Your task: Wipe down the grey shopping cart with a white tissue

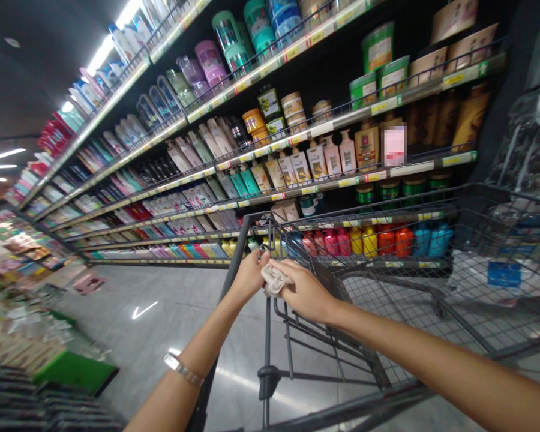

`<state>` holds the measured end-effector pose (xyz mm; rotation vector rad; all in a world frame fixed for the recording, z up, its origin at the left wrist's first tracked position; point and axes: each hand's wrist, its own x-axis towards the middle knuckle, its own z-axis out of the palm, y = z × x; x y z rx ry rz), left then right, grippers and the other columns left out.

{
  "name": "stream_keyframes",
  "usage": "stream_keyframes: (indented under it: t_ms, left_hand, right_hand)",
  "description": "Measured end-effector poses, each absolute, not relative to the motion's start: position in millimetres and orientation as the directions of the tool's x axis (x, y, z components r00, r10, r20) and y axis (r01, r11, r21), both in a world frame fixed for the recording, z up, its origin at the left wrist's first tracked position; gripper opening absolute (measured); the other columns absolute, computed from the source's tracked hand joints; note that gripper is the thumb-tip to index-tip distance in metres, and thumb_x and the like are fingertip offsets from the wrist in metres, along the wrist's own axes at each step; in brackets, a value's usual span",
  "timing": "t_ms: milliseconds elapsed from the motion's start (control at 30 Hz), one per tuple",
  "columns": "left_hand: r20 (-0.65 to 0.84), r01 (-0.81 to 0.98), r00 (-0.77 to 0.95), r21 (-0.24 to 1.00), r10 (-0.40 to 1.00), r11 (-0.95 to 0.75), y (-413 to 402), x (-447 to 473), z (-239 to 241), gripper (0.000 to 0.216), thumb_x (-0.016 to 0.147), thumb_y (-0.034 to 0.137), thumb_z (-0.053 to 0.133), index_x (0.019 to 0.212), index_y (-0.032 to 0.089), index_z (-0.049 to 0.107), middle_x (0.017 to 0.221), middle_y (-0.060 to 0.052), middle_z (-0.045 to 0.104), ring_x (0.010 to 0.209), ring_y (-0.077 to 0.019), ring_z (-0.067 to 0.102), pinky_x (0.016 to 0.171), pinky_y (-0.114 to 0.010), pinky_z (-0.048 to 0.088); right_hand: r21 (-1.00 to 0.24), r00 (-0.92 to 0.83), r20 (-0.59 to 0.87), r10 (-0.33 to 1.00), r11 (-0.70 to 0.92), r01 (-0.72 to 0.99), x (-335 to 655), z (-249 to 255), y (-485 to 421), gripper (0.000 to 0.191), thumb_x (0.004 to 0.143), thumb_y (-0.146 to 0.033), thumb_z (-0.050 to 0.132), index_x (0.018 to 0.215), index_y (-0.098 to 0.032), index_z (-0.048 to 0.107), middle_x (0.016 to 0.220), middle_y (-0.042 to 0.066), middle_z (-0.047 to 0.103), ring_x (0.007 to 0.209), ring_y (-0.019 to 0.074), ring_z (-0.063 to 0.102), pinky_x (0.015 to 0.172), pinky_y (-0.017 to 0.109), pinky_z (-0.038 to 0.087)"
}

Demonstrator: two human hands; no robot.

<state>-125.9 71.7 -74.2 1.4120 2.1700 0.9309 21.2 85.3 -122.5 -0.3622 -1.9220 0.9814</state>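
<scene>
A grey wire shopping cart stands directly before me, its dark handle bar slanting along the left. My left hand is closed at the cart's corner, its fingers curled around the frame and partly hidden. Right beside it, my right hand pinches a crumpled off-white cloth. The cloth lies against the upper end of a grey metal tube, between the two hands. A silver band circles my left wrist.
Long shelves of bottles and jars run along the far side. Colourful bottles line the bottom shelf behind the cart. At the left, a green-edged display borders the shiny floor. Wrapped packs stand at the right.
</scene>
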Motion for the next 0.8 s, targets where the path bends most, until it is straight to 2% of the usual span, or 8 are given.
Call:
stream_keyframes:
  t_ms: [167, 267, 467, 533, 600, 633, 700, 800]
  left_hand:
    - [-0.018, 0.61, -0.397, 0.742, 0.918, 0.278, 73.0, -129.1, -78.1, 0.031, 0.082, 0.04, 0.046, 0.075, 0.014, 0.061, 0.05, 0.003, 0.05, 0.044, -0.0095, 0.044, 0.042, -0.02, 0.03]
    - [-0.063, 0.569, -0.409, 0.762, 0.91, 0.309, 73.3, -127.8, -79.5, 0.032, 0.082, 0.041, 0.046, 0.077, 0.013, 0.062, 0.052, 0.003, 0.053, 0.04, -0.0088, 0.044, 0.041, -0.02, 0.033]
    - [-0.173, 0.477, -0.413, 0.795, 0.894, 0.375, 70.2, -119.6, -72.9, 0.028, 0.084, 0.038, 0.045, 0.082, 0.014, 0.057, 0.059, 0.001, 0.059, 0.043, -0.0114, 0.055, 0.044, -0.023, 0.045]
    - [-0.201, 0.457, -0.405, 0.8, 0.892, 0.388, 68.9, -118.0, -70.6, 0.027, 0.086, 0.036, 0.041, 0.083, 0.014, 0.056, 0.06, 0.0, 0.06, 0.043, -0.0115, 0.057, 0.044, -0.023, 0.046]
    - [-0.22, 0.442, -0.397, 0.805, 0.891, 0.396, 68.4, -117.6, -70.1, 0.027, 0.087, 0.036, 0.04, 0.083, 0.014, 0.055, 0.061, 0.0, 0.061, 0.042, -0.0112, 0.057, 0.044, -0.023, 0.045]
    - [-0.225, 0.436, -0.395, 0.807, 0.89, 0.398, 68.5, -117.8, -70.5, 0.027, 0.087, 0.037, 0.04, 0.083, 0.014, 0.055, 0.061, 0.0, 0.061, 0.042, -0.011, 0.056, 0.043, -0.022, 0.045]
    - [-0.225, 0.429, -0.4, 0.81, 0.889, 0.399, 69.4, -118.6, -72.3, 0.028, 0.086, 0.04, 0.042, 0.081, 0.014, 0.054, 0.059, 0.0, 0.061, 0.041, -0.0103, 0.056, 0.043, -0.021, 0.044]
    - [-0.216, 0.432, -0.412, 0.809, 0.885, 0.398, 71.1, -119.9, -75.1, 0.03, 0.085, 0.042, 0.044, 0.077, 0.015, 0.052, 0.055, 0.002, 0.058, 0.039, -0.01, 0.054, 0.041, -0.02, 0.044]
  right_hand:
    - [-0.673, -0.6, 0.636, 0.486, 0.729, -0.124, 21.9, -132.4, 83.6, 0.043, 0.073, 0.0, 0.05, 0.11, -0.018, 0.063, 0.107, 0.008, 0.057, 0.099, 0.019, 0.055, 0.089, 0.033, 0.044]
    - [-0.69, -0.611, 0.623, 0.487, 0.71, -0.138, 29.5, -140.0, 84.3, 0.039, 0.074, -0.001, 0.051, 0.107, -0.018, 0.064, 0.102, 0.007, 0.056, 0.093, 0.017, 0.056, 0.083, 0.029, 0.045]
    - [-0.647, -0.74, 0.491, 0.459, 0.762, 0.044, 44.3, -134.9, 90.7, 0.021, 0.071, -0.006, 0.055, 0.078, -0.02, 0.07, 0.082, 0.002, 0.059, 0.072, 0.0134, 0.056, 0.066, 0.023, 0.041]
    - [-0.65, -0.718, 0.429, 0.548, 0.739, 0.176, 47.9, -127.9, 96.9, 0.015, 0.069, -0.009, 0.057, 0.066, -0.019, 0.068, 0.072, 0.002, 0.06, 0.064, 0.0132, 0.055, 0.059, 0.023, 0.038]
    - [-0.679, -0.613, 0.403, 0.68, 0.671, 0.298, 50.4, -122.2, 105.0, 0.014, 0.067, -0.011, 0.058, 0.058, -0.018, 0.066, 0.065, 0.002, 0.061, 0.059, 0.0138, 0.054, 0.056, 0.023, 0.036]
    - [-0.702, -0.543, 0.412, 0.732, 0.635, 0.323, 50.9, -120.4, 109.2, 0.014, 0.067, -0.011, 0.057, 0.061, -0.019, 0.067, 0.065, 0.003, 0.063, 0.06, 0.0145, 0.056, 0.056, 0.023, 0.038]
    - [-0.753, -0.423, 0.456, 0.783, 0.593, 0.285, 49.2, -118.8, 116.4, 0.021, 0.069, -0.011, 0.055, 0.08, -0.02, 0.071, 0.078, 0.004, 0.07, 0.071, 0.017, 0.061, 0.064, 0.025, 0.043]
    - [-0.769, -0.382, 0.521, 0.764, 0.614, 0.178, 37.2, -119.3, 122.0, 0.041, 0.073, -0.007, 0.052, 0.107, -0.021, 0.068, 0.107, 0.006, 0.07, 0.097, 0.0204, 0.063, 0.087, 0.032, 0.046]
